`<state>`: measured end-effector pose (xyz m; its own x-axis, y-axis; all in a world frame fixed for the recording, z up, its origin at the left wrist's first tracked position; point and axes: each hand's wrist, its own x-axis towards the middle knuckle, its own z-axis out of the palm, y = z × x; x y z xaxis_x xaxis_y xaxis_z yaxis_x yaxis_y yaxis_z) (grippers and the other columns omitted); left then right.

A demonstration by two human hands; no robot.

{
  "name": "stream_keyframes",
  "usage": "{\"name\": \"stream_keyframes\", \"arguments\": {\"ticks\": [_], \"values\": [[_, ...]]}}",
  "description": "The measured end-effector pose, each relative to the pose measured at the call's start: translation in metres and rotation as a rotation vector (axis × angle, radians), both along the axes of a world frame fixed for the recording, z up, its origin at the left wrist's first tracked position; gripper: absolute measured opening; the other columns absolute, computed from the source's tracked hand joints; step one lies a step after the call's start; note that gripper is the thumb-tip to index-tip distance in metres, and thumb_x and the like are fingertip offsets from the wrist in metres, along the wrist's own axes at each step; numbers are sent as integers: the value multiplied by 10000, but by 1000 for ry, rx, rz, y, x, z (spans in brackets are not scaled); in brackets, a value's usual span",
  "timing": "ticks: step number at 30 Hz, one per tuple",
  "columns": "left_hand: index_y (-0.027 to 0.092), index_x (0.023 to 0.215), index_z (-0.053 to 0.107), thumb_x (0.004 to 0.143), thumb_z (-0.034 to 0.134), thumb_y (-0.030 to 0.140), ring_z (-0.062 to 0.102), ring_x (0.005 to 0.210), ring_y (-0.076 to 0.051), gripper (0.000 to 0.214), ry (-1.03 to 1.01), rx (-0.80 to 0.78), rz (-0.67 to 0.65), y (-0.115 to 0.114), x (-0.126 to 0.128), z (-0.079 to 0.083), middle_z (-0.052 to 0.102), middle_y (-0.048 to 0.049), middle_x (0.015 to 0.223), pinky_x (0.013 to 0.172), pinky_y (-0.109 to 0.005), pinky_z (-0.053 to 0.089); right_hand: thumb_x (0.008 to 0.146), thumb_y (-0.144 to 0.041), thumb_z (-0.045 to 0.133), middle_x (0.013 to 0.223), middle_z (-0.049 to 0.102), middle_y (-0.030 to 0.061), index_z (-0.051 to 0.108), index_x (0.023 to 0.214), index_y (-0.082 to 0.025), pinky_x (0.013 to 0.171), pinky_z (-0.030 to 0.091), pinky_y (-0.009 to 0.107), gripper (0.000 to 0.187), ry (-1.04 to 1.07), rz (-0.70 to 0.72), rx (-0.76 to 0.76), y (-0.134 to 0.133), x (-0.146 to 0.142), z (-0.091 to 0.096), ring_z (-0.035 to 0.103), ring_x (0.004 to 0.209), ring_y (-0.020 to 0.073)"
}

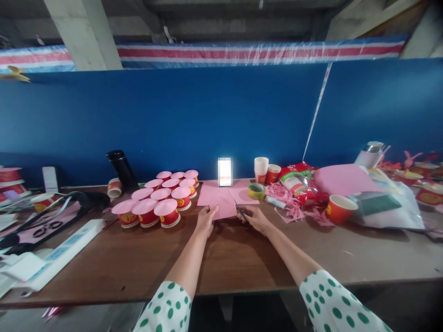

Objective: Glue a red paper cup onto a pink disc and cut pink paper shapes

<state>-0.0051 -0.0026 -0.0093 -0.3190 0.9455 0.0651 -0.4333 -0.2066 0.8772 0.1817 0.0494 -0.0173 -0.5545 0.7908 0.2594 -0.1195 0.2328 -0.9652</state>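
Observation:
My left hand pinches the lower left edge of a pink sheet of paper, thumb on top. In my right hand is a pair of scissors with dark handles, its thin blades at the right edge of that sheet. How far apart the blades are is too small to tell. Behind, more pink paper lies flat on the table. Left of my hands stand several red paper cups in rows, each topped with a pink paper disc.
Behind the paper stands a lit phone screen; a roll of tape lies to its right. Further right are stacked cups, pink paper scraps, a red bag and an orange-red cup. A power strip lies left.

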Motion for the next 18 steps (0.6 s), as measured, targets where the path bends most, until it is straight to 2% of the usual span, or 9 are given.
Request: {"name": "stream_keyframes", "arguments": {"ticks": [12, 18], "values": [[118, 789, 629, 544, 739, 349, 616, 637, -178, 354, -1, 3, -6, 2, 0, -1, 661, -47, 661, 646, -302, 446, 635, -386, 699, 639, 582, 5, 623, 990, -125, 495, 417, 223, 448, -4, -12, -39, -6, -1, 9, 506, 554, 99], [128, 787, 624, 564, 723, 370, 599, 634, -160, 344, 17, 14, 3, 2, 1, -2, 641, -28, 639, 630, -278, 438, 635, -396, 699, 665, 587, 12, 617, 983, -127, 499, 416, 221, 448, 9, -4, -53, -6, -1, 8, 511, 566, 100]]}}
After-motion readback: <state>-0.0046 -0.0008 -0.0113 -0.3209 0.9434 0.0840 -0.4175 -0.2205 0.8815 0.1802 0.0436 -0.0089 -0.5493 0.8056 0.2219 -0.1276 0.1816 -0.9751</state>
